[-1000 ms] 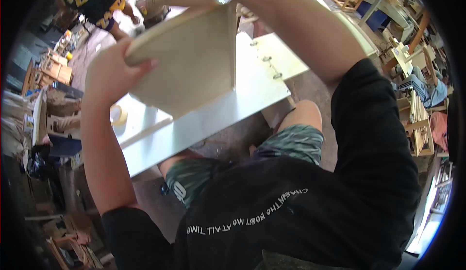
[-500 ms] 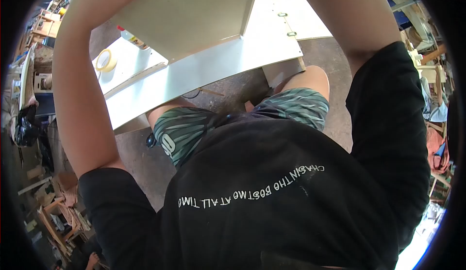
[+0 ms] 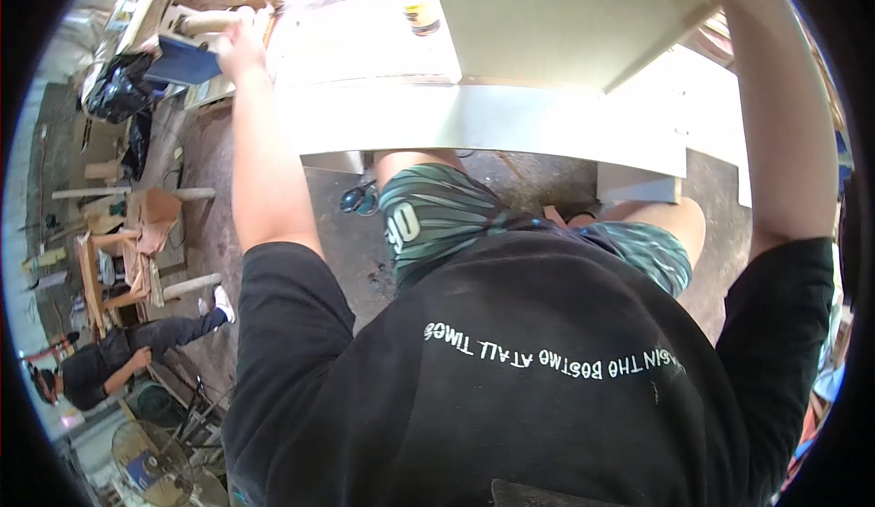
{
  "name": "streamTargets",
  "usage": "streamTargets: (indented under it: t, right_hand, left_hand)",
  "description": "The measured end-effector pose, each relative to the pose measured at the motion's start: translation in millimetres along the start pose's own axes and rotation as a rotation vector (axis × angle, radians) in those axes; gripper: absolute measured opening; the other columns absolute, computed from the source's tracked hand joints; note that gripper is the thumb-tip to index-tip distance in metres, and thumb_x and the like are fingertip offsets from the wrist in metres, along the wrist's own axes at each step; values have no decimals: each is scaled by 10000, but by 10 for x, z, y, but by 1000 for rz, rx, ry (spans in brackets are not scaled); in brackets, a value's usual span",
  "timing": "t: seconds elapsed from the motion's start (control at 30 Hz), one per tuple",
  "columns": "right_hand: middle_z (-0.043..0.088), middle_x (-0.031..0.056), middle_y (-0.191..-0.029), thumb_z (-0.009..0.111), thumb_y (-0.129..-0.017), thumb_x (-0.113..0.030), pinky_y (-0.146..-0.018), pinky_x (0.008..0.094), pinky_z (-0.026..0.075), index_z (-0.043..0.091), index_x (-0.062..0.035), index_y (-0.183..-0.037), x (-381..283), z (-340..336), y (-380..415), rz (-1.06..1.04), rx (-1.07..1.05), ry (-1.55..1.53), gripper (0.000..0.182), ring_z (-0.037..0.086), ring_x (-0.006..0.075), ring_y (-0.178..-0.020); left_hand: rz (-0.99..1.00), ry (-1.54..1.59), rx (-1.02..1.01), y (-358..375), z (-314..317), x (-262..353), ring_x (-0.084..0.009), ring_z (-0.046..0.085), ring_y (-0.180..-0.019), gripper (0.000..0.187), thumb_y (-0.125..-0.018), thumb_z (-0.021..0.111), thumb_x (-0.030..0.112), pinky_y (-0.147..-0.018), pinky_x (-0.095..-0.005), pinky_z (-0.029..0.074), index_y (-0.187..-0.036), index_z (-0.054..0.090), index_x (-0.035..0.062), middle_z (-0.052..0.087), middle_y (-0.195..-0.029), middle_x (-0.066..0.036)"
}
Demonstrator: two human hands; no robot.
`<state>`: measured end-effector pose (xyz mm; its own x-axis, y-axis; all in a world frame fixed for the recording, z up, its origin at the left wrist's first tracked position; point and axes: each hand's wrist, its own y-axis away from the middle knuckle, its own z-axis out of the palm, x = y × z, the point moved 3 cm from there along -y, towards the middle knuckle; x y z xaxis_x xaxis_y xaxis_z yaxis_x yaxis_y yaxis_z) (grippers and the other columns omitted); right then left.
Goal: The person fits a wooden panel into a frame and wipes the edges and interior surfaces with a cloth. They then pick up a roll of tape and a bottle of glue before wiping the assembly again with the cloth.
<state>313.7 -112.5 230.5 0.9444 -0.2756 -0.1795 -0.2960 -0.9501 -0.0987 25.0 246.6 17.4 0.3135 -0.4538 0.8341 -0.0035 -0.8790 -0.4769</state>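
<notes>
My left hand (image 3: 241, 47) is stretched out at the upper left, fingers drawn together beside a pale, roll-like thing (image 3: 208, 22). I cannot tell what is in its grip. The right forearm (image 3: 786, 106) runs up past the right edge of a large cream panel (image 3: 565, 24); the hand itself is beyond the top of the view. This panel stands on a long white board (image 3: 519, 120) across my thighs. Left of the panel is a glue bottle (image 3: 419, 10) with a red cap and yellow label.
A blue object (image 3: 185, 61) and a black plastic bag (image 3: 118, 88) are near my left hand. Wooden frames (image 3: 118, 261) stand at the left, with a person (image 3: 118, 357) and a fan (image 3: 150, 461) farther down. A dark object (image 3: 358, 199) lies on the floor.
My left hand has left the panel and swung out to the left. The view has turned left. The yellowish tape roll seen earlier on the white board no longer shows there.
</notes>
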Motion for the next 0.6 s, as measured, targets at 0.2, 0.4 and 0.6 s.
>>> streamTargets:
  t: [0.2,0.4,0.6]
  right_hand:
    - [695,198,-1229,366,-1061,-501,-1006,410,458,691,-19,-1243,-112,-15,10,-5,36,100,609,652,311,-1119]
    - [725,178,-1124,421,-1042,-534,-953,370,482,718,-3,-1162,-262,-37,22,74,6,-4,620,669,285,-1018]
    - [728,182,-1083,440,-1027,-572,-937,368,491,731,6,-1109,-210,-9,59,41,48,-57,653,665,284,-981]
  left_hand:
    - [-250,-543,-329,262,-616,-1977,-241,665,-932,400,-907,731,372,-864,-336,520,-1091,661,24,713,-1021,-137]
    - [22,-645,-683,-8,-383,-2878,-312,695,-988,439,-869,756,318,-876,-361,546,-1191,662,36,720,-1070,-187]
    - [41,-607,-701,25,-385,-3146,-329,707,-1054,523,-839,777,279,-902,-368,555,-1275,647,21,727,-1125,-204]
